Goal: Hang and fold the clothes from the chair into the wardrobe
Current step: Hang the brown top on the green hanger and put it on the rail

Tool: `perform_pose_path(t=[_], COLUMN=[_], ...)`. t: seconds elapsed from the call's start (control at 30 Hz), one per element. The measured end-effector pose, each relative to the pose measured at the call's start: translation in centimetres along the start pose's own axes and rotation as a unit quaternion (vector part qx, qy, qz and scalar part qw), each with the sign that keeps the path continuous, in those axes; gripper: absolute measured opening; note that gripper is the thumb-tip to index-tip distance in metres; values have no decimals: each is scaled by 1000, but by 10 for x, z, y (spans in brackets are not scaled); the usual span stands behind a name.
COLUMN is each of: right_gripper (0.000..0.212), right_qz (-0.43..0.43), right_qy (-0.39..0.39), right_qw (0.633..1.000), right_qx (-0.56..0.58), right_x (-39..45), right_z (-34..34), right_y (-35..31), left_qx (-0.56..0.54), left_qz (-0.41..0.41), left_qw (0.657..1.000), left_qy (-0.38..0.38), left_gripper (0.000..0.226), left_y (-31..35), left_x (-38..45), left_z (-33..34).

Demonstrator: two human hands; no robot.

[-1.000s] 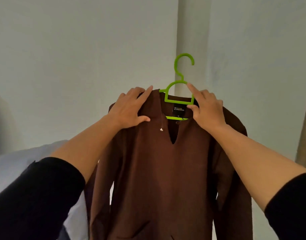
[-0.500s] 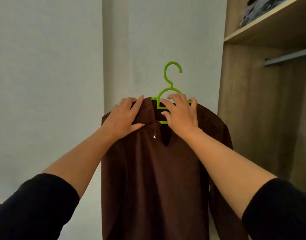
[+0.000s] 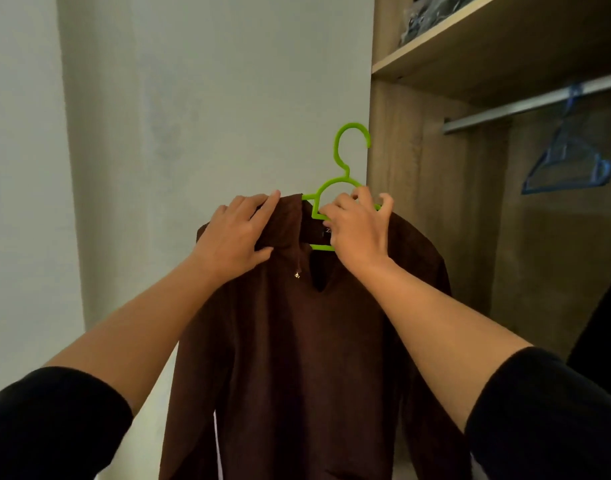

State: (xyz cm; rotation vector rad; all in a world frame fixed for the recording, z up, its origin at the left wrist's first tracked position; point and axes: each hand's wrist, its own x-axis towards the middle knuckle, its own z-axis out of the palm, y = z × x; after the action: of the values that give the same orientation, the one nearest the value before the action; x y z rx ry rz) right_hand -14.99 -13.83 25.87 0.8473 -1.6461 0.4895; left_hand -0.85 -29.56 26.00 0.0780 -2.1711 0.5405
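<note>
**Desk:** 1 garment on show, then. How far along is the job?

**Photographer:** Partway, by my reading. An open wardrobe [image 3: 435,209] fills the right side, its rail [image 3: 532,105] high under 1 shelf [image 3: 470,36]. 1 brown shirt [image 3: 297,341] sits on 1 green hanger [image 3: 338,188], held up just left of the wardrobe, well short of the rail. Dressing the hanger looks done; hooking it over the rail is left. No chair is in view, so I cannot tell how many clothes remain.

**Desk:** And the hands?

**Photographer:** 2. The left hand [image 3: 238,237] holds the shirt's shoulder, fingers laid over the top, thumb pressed beneath. The right hand [image 3: 359,233] has fingers curled round the hanger at the collar.

**Desk:** Anything smaller?

**Photographer:** 1 blue hanger [image 3: 570,161] on the rail, bare, and dark bundles [image 3: 421,22] on the shelf, too dim to count.
</note>
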Motion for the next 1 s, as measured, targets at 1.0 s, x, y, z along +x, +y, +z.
perform_pose_path(t=[1.0], right_gripper=[43], right_qz=[300], right_qy=[-128], right_qw=[765], right_qx=[-555], right_x=[91], right_z=[-52], right_y=[219], left_qx=[-108], left_qz=[61], left_qw=[987], left_qy=[106], left_gripper=[82], left_y=[153], left_x=[315], left_z=[131])
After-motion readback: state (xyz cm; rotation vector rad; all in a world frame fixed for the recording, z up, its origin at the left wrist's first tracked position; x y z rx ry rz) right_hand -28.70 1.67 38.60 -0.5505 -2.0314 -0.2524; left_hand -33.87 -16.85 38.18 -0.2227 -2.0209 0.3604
